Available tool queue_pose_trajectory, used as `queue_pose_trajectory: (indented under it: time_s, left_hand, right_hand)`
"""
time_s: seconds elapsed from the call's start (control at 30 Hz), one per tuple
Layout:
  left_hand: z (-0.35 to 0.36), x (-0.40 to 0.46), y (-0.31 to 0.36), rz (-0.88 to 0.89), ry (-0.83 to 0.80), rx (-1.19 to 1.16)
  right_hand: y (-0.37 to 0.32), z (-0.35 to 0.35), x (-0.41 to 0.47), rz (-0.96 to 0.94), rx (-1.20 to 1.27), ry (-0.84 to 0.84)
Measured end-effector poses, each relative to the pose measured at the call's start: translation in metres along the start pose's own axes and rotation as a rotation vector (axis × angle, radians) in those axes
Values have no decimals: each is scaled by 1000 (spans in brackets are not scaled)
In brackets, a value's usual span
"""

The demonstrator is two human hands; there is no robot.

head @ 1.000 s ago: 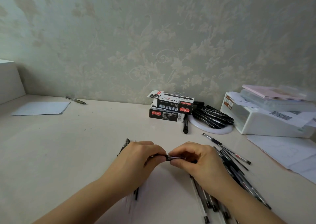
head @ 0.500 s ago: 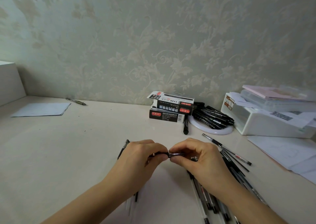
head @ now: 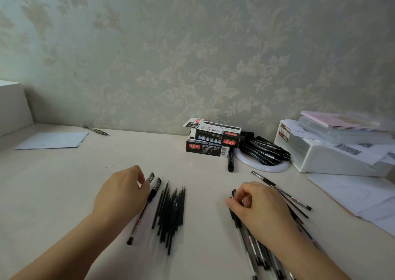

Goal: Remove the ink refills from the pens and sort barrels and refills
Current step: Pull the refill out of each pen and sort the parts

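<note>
A row of thin dark ink refills (head: 171, 211) lies on the table between my hands. Left of it lies a clear pen barrel with a black cap (head: 147, 207). My left hand (head: 121, 194) is low over the table and pinches a second barrel (head: 151, 176) by its upper end, next to the first. My right hand (head: 260, 207) rests on a pile of whole pens (head: 254, 252) at the right. Its thumb and curled fingers pinch the top of one pen (head: 233, 194). More pens (head: 282, 192) lie fanned out behind that hand.
Two stacked pen boxes (head: 211, 143) stand at the back, with a single black pen (head: 230, 162) and a white plate of black pens (head: 265, 151) beside them. A white storage box (head: 333, 153) and papers (head: 359, 196) fill the right. A sheet (head: 53, 140) lies far left.
My hands held one pen together at the centre. They have parted: the left moved left with the barrel, the right moved right onto the pen pile. The refills are now uncovered.
</note>
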State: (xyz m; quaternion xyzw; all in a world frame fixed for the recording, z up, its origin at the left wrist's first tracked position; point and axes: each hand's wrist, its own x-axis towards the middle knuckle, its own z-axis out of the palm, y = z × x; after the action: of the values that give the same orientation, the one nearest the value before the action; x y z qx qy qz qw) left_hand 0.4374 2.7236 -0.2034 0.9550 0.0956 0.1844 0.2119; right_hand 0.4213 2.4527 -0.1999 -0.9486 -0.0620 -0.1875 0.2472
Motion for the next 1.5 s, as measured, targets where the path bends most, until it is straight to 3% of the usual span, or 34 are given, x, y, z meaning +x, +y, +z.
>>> queue_pose_trajectory:
  time_s: [0.17, 0.67, 0.8, 0.9, 0.97, 1.07, 1.17, 1.3, 1.4, 1.5]
  left_hand:
    - [3, -2, -1, 8, -94, 60]
    - [6, -9, 11, -7, -78, 133]
    - [4, -10, 16, 57, 26, 108]
    - [2, -18, 33, 291, 129, -207]
    - [3, -25, 47, 386, 71, -422]
    - [8, -39, 61, 391, -158, -708]
    - [10, -47, 67, 355, -339, -842]
    - [9, -46, 65, 385, -308, -687]
    - [8, -42, 60, 552, -182, -331]
    - [10, -42, 60, 662, -116, -170]
  right_hand:
    - [-1, 2, -4, 11, -65, -45]
    - [-5, 9, -1, 75, -105, -41]
    - [-1, 2, 4, 144, 151, -70]
    - [-3, -5, 9, 201, 509, -73]
    - [-7, -8, 11, 237, 755, -95]
    - [-15, -7, 10, 291, 1086, -168]
    - [-18, -3, 7, 307, 1197, -195]
    - [-18, 1, 4, 253, 1209, -257]
    - [-17, 0, 3, 190, 1159, -293]
    - [-18, 0, 2, 145, 1127, -293]
